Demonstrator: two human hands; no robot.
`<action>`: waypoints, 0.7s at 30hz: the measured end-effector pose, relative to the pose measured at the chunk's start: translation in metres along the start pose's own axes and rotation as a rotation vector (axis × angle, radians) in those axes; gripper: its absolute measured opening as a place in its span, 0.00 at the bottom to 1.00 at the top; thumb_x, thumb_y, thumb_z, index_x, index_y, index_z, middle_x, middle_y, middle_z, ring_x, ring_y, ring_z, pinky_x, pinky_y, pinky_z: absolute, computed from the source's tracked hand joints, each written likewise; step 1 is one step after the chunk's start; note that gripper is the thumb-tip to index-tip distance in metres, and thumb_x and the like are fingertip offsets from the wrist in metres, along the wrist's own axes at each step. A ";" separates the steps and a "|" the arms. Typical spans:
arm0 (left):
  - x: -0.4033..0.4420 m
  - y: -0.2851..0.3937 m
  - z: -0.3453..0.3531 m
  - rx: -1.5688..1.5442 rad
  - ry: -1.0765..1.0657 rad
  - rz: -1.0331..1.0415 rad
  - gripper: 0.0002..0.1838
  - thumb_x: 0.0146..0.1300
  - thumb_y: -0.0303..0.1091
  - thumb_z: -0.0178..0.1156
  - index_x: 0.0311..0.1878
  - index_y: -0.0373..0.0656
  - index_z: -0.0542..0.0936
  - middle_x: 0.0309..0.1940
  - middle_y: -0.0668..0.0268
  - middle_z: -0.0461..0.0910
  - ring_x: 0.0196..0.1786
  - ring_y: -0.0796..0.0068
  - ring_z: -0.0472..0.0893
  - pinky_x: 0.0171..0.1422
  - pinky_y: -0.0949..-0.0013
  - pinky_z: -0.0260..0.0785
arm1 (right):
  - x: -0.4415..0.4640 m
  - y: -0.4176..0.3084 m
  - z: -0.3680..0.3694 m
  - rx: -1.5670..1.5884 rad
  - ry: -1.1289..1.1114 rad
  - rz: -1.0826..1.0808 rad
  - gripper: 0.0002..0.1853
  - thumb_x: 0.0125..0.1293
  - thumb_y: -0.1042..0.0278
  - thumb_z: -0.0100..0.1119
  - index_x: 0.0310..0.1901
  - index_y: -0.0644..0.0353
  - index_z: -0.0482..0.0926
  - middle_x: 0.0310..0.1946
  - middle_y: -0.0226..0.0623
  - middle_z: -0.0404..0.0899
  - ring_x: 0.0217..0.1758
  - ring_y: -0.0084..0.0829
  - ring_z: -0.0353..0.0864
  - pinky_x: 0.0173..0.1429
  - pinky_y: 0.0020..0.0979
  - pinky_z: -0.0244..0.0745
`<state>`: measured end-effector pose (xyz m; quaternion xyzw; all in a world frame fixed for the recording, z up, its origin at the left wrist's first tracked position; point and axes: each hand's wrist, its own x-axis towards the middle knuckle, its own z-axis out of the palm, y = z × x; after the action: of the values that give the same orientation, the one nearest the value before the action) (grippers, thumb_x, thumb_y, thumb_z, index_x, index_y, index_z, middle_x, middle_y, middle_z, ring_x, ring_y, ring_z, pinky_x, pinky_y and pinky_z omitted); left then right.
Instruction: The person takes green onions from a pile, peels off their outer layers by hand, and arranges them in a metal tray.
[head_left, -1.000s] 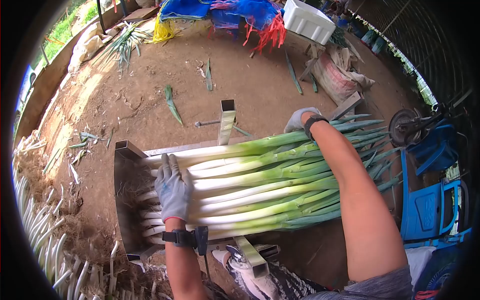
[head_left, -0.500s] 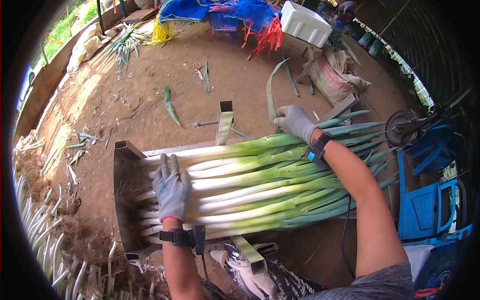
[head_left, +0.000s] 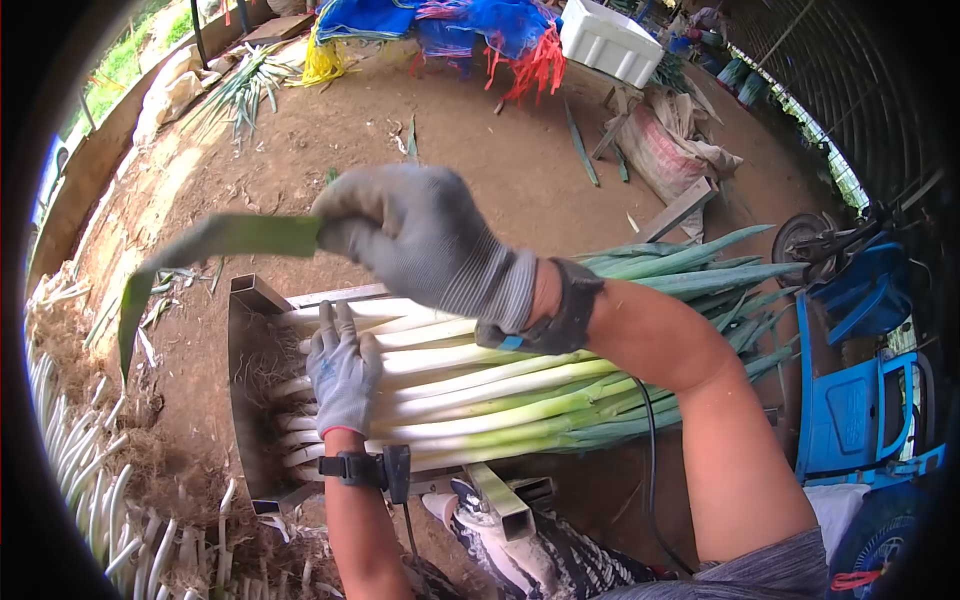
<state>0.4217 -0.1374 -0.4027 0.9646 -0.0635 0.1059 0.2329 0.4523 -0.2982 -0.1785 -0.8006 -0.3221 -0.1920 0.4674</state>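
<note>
Leeks (head_left: 500,385) | left hand (head_left: 343,372) atop them, fingers slightly spread | right hand (head_left: 425,240) pinching 1 leaf (head_left: 268,235)

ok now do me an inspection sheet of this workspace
Surface: metal rack over a dirt floor
Leeks: side by side, roots toward the rack's end wall
Clutter: leaf scraps on the floor
Left hand: gloved, flat on the leeks
Right hand: gloved, pinching a bent leaf strip by one end
Cables: black cable by the right forearm, another by the left
Surroundings: white crate, blue vehicle, more leeks on the ground
</note>
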 end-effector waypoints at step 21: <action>0.001 0.012 -0.020 0.078 -0.028 -0.019 0.35 0.64 0.43 0.46 0.70 0.32 0.56 0.71 0.49 0.53 0.70 0.52 0.61 0.70 0.60 0.57 | -0.181 0.088 -0.108 -1.130 -0.872 0.010 0.24 0.60 0.64 0.56 0.58 0.59 0.73 0.59 0.38 0.71 0.65 0.40 0.67 0.68 0.36 0.61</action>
<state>0.4171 -0.1387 -0.3798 0.9749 -0.0531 0.0926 0.1952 0.3829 -0.4842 -0.2905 -0.9257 -0.3271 0.0104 -0.1896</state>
